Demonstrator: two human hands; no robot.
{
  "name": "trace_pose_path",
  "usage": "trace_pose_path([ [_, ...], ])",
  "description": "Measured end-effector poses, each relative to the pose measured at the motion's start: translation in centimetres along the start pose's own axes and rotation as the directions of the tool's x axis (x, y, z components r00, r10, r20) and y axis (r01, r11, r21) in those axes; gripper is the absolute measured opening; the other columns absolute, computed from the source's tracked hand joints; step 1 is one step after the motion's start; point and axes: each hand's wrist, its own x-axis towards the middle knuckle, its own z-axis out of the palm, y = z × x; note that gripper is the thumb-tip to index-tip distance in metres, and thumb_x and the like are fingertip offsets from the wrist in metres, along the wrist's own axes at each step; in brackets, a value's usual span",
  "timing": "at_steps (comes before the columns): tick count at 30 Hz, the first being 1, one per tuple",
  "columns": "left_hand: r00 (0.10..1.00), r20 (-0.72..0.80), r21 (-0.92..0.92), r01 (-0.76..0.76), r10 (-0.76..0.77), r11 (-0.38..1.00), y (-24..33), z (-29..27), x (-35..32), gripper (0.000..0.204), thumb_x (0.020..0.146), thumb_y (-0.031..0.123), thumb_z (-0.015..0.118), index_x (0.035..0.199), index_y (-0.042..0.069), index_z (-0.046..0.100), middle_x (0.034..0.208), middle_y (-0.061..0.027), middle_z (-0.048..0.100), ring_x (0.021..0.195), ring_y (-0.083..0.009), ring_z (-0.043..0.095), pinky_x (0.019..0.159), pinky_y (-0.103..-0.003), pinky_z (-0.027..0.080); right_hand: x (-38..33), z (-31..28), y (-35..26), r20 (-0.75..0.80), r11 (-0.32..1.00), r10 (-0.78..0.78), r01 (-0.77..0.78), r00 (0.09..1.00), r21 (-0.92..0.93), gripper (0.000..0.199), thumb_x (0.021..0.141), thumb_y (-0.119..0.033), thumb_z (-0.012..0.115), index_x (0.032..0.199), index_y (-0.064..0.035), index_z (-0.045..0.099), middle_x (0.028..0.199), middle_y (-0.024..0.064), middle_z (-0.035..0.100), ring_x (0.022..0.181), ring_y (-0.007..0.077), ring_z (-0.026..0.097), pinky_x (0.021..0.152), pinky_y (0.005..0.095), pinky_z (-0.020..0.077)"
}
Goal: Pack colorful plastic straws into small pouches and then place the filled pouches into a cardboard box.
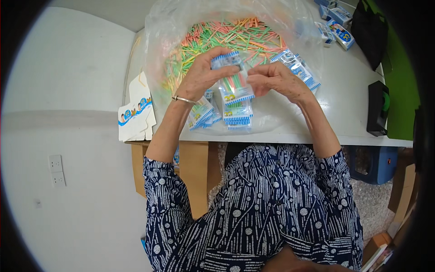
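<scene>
My left hand (200,75) is closed on a small clear packet (234,85) with blue-striped ends, its thumb across the front. Pink, green and yellow sticks show through the film. Close to the packet's right edge, my right hand (277,80) is pinched shut; what lies between its fingertips, if anything, is too small to make out. Below the held packet lies a stack of similar packets (238,111), and more packets (202,111) lie under my left wrist. Another group of packets (299,68) rests behind my right hand. Beyond both hands spreads a heap of coloured sticks (226,34).
A large clear plastic bag (158,27) lies open around the sticks on the white table (342,109). Printed white cartons (136,115) stand at the left edge. At the right are a black tape dispenser (377,109), a black bag (369,34) and blue-and-white packs (340,34).
</scene>
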Motion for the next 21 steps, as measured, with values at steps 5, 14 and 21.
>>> trace_pose_path([
  [5, 0.998, -0.001, 0.162, 0.063, -0.064, 0.985, -5.1, 0.4, -2.7, 0.038, 0.077, 0.016, 0.074, 0.109, 0.003, 0.059, 0.095, -0.0018, 0.063, 0.085, -0.0089, 0.059, 0.076, -0.023, 0.047, -1.1, 0.5, 2.3, -0.017, 0.955, 0.128, -0.128, 0.992, -0.268, 0.039, 0.082, -0.037, 0.068, 0.074, 0.001, 0.063, 0.068, 0.0071, 0.06, 0.065, 0.0116, 0.059, 0.058, 0.0264, 0.0463],
  [14, 0.856, -0.434, 0.611, 0.05, 0.282, 0.79, -6.1, -4.3, -8.5, 0.025, 0.082, 0.02, 0.069, 0.091, 0.001, 0.056, 0.074, -0.0145, 0.061, 0.062, -0.0292, 0.058, 0.057, -0.034, 0.047, -1.5, 5.2, 4.8, -0.257, 0.745, -0.22, -0.008, 0.941, -0.667, 0.046, 0.08, -0.039, 0.069, 0.093, 0.0047, 0.06, 0.068, 0.0169, 0.061, 0.064, 0.028, 0.06, 0.061, 0.0384, 0.0455],
  [21, 0.831, -0.464, 0.793, 0.234, 0.308, 0.562, -11.2, -2.8, -11.2, 0.033, 0.085, 0.028, 0.067, 0.092, -0.002, 0.055, 0.06, -0.0131, 0.059, 0.05, -0.0301, 0.056, 0.048, -0.037, 0.044, -0.9, 5.8, 5.0, -0.24, 0.712, -0.252, 0.011, 0.938, -0.702, 0.042, 0.081, -0.036, 0.069, 0.082, 0.0035, 0.056, 0.063, 0.0151, 0.058, 0.06, 0.0298, 0.057, 0.058, 0.0403, 0.0434],
])
